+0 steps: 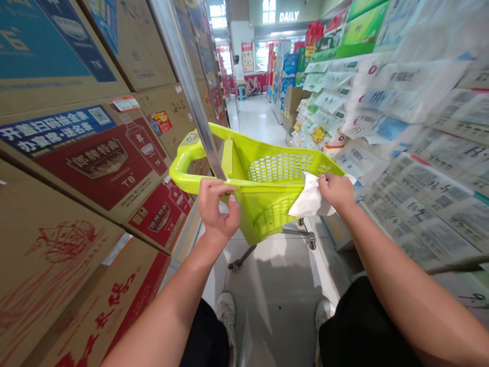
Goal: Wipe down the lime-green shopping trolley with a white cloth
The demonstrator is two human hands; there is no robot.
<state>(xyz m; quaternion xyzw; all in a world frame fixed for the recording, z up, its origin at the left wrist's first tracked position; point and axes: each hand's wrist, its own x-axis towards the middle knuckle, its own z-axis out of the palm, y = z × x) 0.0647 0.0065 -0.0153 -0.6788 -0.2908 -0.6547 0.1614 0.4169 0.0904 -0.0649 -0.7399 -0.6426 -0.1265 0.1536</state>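
Observation:
A lime-green plastic shopping cart [273,196] stands before me, its long side turned my way and its handle [185,163] at the left. A metal pole [193,86] rises from beside that handle, leaning to the upper left. My left hand [219,206] is curled at the near rim by the foot of the pole, fingertips on the rim and thumb below. Pinched in my right hand [336,191] is a white cloth [308,196], draped against the right end of the rim and the outer wall. The basket's visible inside shows perforated walls.
Stacked cardboard cartons [95,158] line the left side closely. On the right, a shelf holds packs of paper tissue [428,204]. The tiled floor [267,300] runs between them, with my shoes on it. A person [238,71] is far down the aisle near a blue stool [242,92].

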